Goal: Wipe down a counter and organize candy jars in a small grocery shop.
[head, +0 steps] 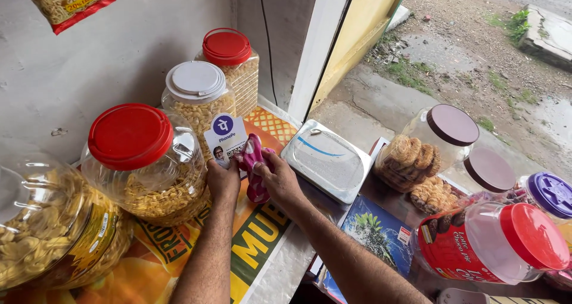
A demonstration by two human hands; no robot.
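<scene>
Pink cloth (pixel 253 167) sat mid-counter, pinched between both hands: left hand (pixel 223 179) at 9 o'clock w/ fingers curled shut on its edge, right hand (pixel 277 182) at 3 o'clock w/ fingers pressed together over the bunched lower part. Looked soft, light, limp, non-slip; prob. best gripped by bunched folds, no breakage risk. Tight quarters: card stand (pixel 225 136) touching at 11, red-lid jar (pixel 146 164) just beside at 9, scale (pixel 326 159) near at 3. Open room only toward 6, over the poster (pixel 256 244).
</scene>
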